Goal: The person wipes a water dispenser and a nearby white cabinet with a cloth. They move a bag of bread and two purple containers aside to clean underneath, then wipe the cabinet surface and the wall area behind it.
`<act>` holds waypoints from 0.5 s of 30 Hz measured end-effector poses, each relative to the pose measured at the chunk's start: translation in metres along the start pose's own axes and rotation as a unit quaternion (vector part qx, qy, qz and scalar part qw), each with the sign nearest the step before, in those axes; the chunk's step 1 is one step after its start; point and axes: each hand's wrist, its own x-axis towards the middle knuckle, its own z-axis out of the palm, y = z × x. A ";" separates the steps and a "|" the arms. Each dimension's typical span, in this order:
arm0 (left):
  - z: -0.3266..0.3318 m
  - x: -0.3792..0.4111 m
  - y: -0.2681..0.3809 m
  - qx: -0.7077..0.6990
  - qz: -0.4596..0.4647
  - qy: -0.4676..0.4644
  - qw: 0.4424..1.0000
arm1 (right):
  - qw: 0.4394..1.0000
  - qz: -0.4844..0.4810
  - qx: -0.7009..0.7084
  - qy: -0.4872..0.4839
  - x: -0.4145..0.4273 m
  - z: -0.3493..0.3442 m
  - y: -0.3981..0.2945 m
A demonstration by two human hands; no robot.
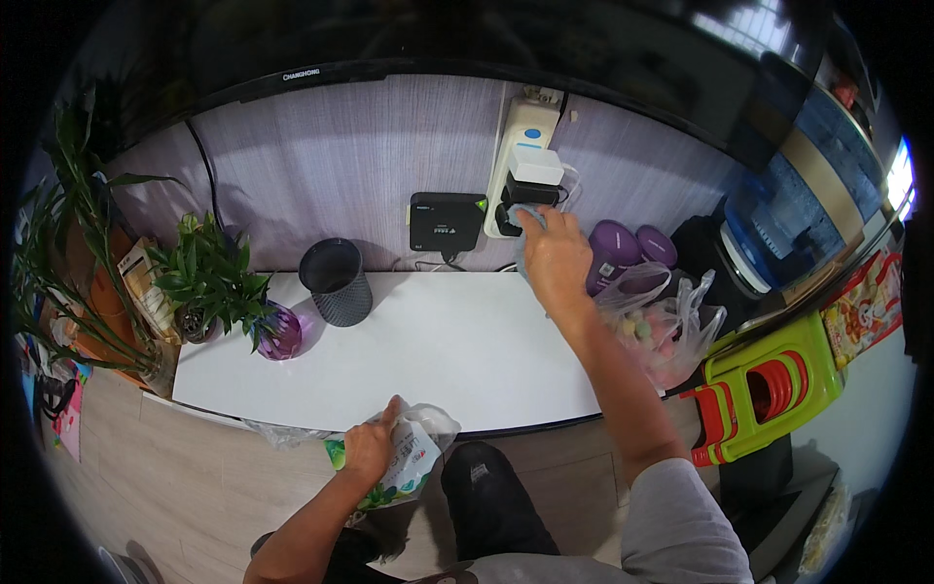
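Note:
My right hand (556,255) grips a blue-grey cloth (524,216) at the lower end of a white power strip (527,125) on the wall. The cloth touches or lies very near a black plug (503,221); the fingers partly hide the contact. A white adapter (535,166) and a black adapter (529,191) are plugged in above it. At the front edge of the white cabinet top (460,343), my left hand (371,447) holds a crumpled plastic pouch (414,460) with green print and writing. Its index finger points forward along the pouch.
A black set-top box (445,223) is on the wall. A dark mesh bin (337,285) and a plant in a purple vase (281,332) stand left. Purple canisters (611,252) and a clear plastic bag (657,332) stand right, near green-and-red stools (773,387). A television (438,44) overhangs.

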 end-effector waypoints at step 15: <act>-0.003 0.000 0.003 0.005 0.004 -0.004 1.000 | 0.996 0.084 -0.005 0.005 -0.004 -0.015 0.027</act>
